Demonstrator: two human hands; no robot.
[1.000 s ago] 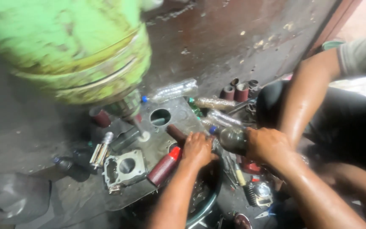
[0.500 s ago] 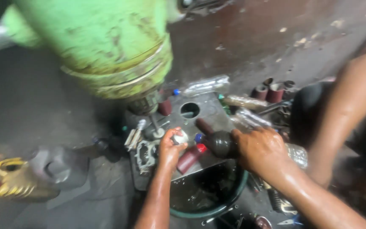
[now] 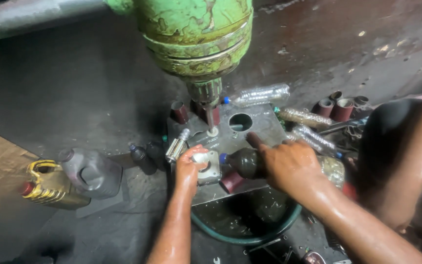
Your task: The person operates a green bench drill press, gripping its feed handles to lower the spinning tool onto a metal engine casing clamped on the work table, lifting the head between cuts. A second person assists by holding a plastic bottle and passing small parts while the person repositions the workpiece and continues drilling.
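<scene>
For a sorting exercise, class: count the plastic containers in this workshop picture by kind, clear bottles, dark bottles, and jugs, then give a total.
Clear plastic bottles: 3, one behind the drill table, one at its right corner, one beside the right hand
Dark bottles: 2, one under the right hand, one small on the floor
Jugs: 2, grey jug, gold jug
Total: 7

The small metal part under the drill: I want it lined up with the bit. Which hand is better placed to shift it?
The left hand: it already grips the metal part just below the drill bit. The right hand rests on a dark bottle.
</scene>
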